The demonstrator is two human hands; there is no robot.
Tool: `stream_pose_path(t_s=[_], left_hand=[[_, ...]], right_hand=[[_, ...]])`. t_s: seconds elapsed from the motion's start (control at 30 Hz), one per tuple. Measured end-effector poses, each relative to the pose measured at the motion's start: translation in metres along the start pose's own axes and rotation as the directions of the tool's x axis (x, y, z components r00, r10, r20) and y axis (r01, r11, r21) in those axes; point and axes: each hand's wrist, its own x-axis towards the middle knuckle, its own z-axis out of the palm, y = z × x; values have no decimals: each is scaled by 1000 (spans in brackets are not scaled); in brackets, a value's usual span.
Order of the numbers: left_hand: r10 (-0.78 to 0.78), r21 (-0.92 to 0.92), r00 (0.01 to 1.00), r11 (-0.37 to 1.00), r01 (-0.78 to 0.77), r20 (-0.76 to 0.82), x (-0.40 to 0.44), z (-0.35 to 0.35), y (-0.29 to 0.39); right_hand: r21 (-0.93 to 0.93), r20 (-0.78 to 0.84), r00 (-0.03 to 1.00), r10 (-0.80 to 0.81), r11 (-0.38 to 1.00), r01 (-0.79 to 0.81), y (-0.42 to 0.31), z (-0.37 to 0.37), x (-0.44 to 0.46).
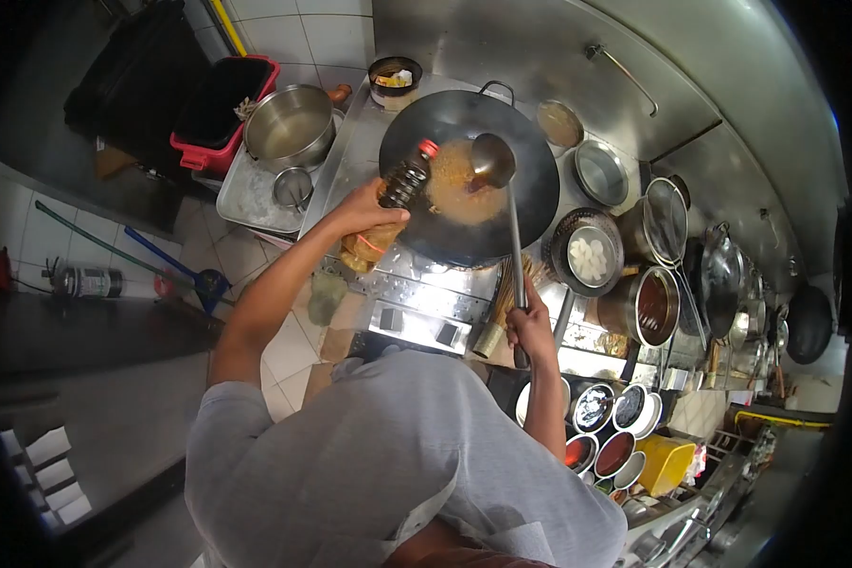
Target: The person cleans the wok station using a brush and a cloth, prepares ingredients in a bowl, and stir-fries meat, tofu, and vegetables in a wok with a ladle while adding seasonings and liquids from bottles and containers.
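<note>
A large dark wok sits on the stove with brown, bubbling liquid in its middle. My left hand is closed around a bottle with a red cap and dark contents. The bottle is tilted, its cap end over the left part of the wok. Below that hand is a bag-like yellowish-brown thing; whether it is held too, I cannot tell. My right hand grips the long handle of a ladle. The ladle's bowl is over the liquid, and its contents are hidden.
Left of the wok stands a steel pot of cloudy liquid. On the right are a pan with white pieces, a pot of red-brown sauce and a wire strainer. Several sauce containers stand by my right arm.
</note>
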Motion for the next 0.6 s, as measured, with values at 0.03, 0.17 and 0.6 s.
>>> stream_pose_path(t_s=[0.03, 0.17, 0.6], left_hand=[[1, -5, 1000, 1000, -1, 2, -5, -4, -5], [131, -89, 897, 979, -185, -421, -36, -31, -16], [-71, -180, 499, 968, -173, -863, -101, -174, -171]], right_hand=[[-4, -3, 1000, 2, 1000, -2, -3, 5, 5], [-360, -146, 979, -144, 929, 83, 17, 6, 30], [-541, -106, 994, 36, 836, -88, 5, 32, 0]])
